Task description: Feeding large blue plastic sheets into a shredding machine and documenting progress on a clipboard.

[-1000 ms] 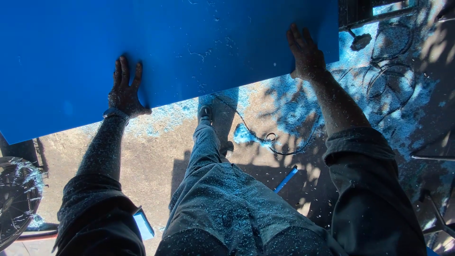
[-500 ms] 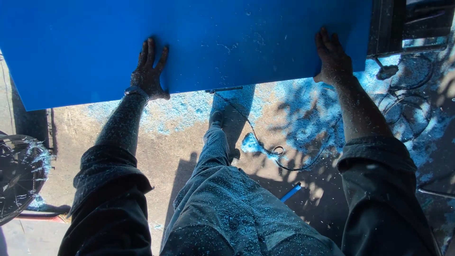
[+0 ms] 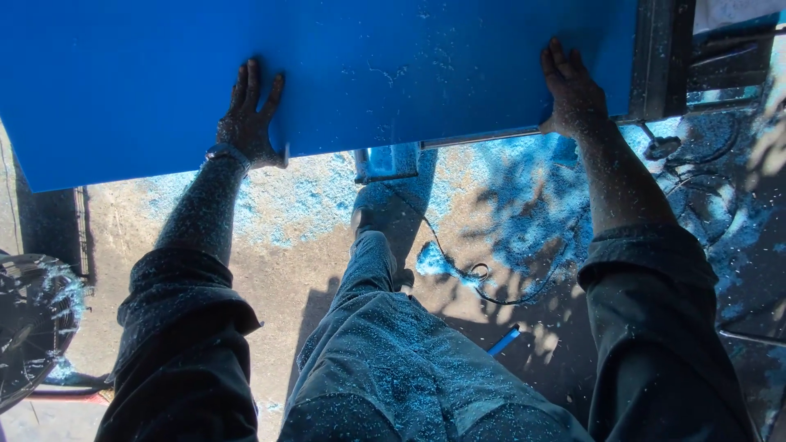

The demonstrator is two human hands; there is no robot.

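Blue sheet [image 3: 352,74]: large flat plastic panel, filling the upper view; its long axis runs left to right, the left end dipping lower than the right.
Sheet position: ahead of and above both hands, over the dusty floor [image 3: 286,254]; its near edge runs from low on the left up to the right, towards the frame.
Left hand [image 3: 248,123]: fingers spread, palm flat on the sheet face just inside the near edge, left of the sheet's middle.
Right hand [image 3: 573,90]: fingers close together and extended, palm flat on the sheet near its right end, the heel of the hand at the near edge.
Nearer hand: both touch the sheet; neither curls round an edge as far as can be seen.
Frame [image 3: 659,61]: dark metal upright touching or just beside the sheet's right end; little room that way.
Bracket [image 3: 385,161]: small metal piece under the near edge, between the hands.
Rail [image 3: 483,137]: thin bar along the near edge from the bracket towards the right hand.
Open room: the left end of the sheet runs out of view.
Floor items: cable [image 3: 491,286] looped below the sheet; fan [image 3: 29,327] well left of it; blue chips scattered throughout.
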